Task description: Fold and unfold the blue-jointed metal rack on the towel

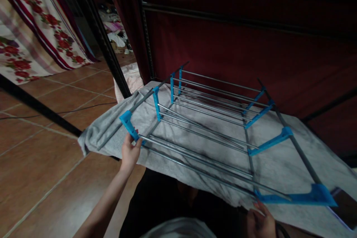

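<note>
A partly assembled rack [200,119] of metal rods, grey tubes and blue plastic brackets lies on its side on a grey cloth-covered surface. My left hand [131,152] is closed around the lower end of the near left bracket [129,125], where a rod meets it. Low on the right, my right hand [262,219] has its fingers curled at the inner end of the near right bracket [295,197]. One rod [200,124] runs slantwise across the middle of the rack. A few other rods lie loosely angled near the front.
The grey cloth [108,126] drapes over the surface's left edge. Black metal posts [103,41] frame it, with a dark red curtain [223,48] behind. A phone-like dark object [346,206] lies at the right. A cable [61,112] crosses the tiled floor.
</note>
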`<state>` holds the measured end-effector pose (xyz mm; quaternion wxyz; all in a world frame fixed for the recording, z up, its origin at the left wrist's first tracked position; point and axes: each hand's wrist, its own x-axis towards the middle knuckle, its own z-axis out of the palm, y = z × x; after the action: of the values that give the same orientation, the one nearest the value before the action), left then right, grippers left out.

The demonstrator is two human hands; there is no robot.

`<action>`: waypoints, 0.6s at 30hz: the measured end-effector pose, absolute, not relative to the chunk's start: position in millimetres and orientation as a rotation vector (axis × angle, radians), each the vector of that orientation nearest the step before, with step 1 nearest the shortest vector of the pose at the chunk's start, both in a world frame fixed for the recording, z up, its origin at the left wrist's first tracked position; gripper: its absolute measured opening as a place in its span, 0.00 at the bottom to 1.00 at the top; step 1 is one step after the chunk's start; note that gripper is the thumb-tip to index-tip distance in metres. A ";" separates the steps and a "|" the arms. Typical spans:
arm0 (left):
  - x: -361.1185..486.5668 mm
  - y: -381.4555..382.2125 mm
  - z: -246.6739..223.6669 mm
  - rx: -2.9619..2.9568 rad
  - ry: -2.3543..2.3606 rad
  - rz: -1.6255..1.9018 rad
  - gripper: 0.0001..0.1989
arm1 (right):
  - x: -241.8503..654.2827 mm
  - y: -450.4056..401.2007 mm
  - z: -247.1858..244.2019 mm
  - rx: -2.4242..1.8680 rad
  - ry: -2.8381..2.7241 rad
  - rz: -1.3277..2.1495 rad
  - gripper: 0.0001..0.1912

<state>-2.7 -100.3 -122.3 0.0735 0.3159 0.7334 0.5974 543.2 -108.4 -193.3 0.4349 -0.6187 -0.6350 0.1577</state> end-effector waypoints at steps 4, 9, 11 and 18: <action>0.5 -92.6 -114.9 0.926 2.084 1.872 0.30 | 501.3 -115.2 -149.1 -1.217 -1.916 -0.056 0.14; -4.6 -91.1 -116.7 0.951 2.060 1.870 0.31 | 436.2 -94.3 -91.1 -1.067 -2.126 -0.262 0.20; -6.6 -91.0 -115.9 0.981 2.067 1.868 0.31 | 416.6 -80.5 -78.1 -1.078 -2.255 -0.292 0.21; -9.0 -89.1 -115.1 1.028 2.017 1.893 0.31 | 397.0 -52.0 -63.4 -1.042 -2.453 -0.282 0.15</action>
<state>-9.0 -89.1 -115.1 0.0951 0.3467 0.6804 0.6386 397.0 -52.0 -63.4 0.2287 -0.3785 -0.8910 -0.1025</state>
